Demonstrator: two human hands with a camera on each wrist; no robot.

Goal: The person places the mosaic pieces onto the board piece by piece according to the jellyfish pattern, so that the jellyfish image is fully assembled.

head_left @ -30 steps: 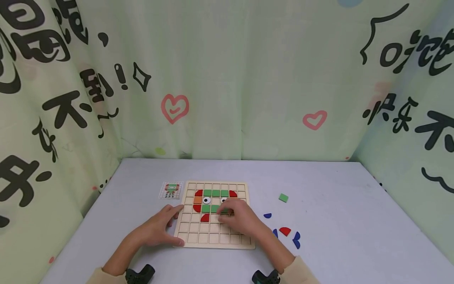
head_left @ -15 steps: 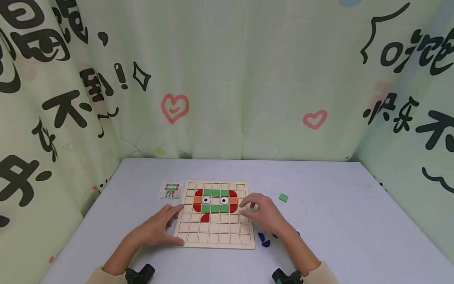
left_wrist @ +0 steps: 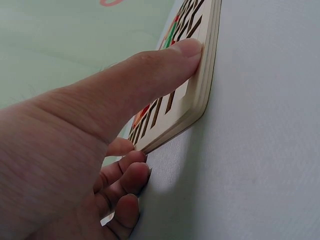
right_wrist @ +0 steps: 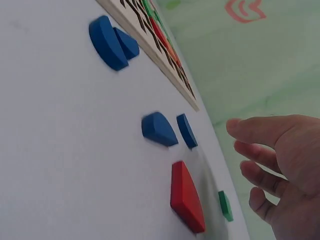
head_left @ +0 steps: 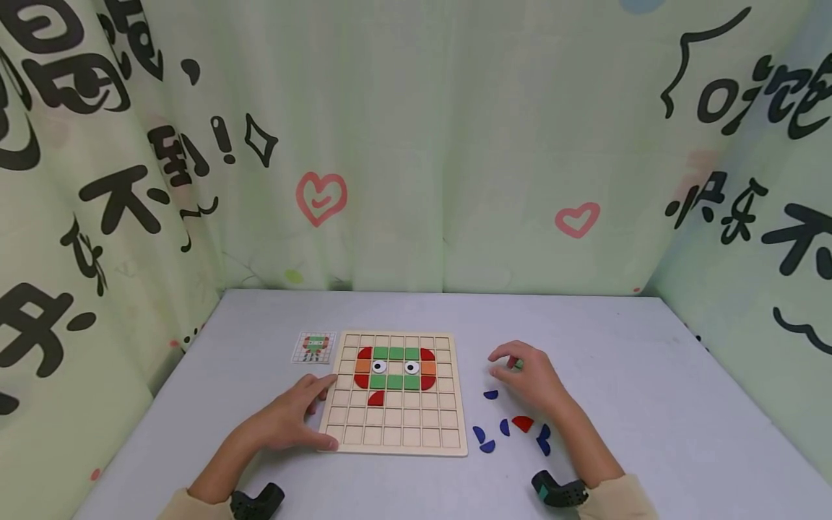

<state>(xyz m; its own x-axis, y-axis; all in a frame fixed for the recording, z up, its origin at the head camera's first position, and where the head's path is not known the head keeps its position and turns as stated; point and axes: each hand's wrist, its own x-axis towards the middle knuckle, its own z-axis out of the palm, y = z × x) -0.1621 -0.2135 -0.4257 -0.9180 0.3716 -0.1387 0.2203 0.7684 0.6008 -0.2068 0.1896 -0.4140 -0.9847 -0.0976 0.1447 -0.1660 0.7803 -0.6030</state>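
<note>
A wooden grid board [head_left: 412, 437] lies on the table, bearing green, red and orange pieces and two eye pieces in a face-like pattern. My left hand [head_left: 289, 417] rests at its left side, the straight thumb [left_wrist: 172, 62] pressing near the front corner and the index finger touching the edge higher up. To the right of the board, my right hand [head_left: 534, 377] hovers with bent, parted fingers and holds nothing. Partly hidden beneath it in the head view is a green square [right_wrist: 226, 206], which lies on the table apart from the fingers in the right wrist view.
A red wedge [head_left: 523, 424] and several blue half-round pieces [head_left: 490, 395] lie scattered between the board and my right forearm. Left of the board's top is a small pattern card [head_left: 315, 348]. Printed curtains [head_left: 442, 144] stand behind the table.
My right hand has left the board and moved right to the green square. An orange piece and a red piece now show at the pattern's right side. The left hand stays put.
</note>
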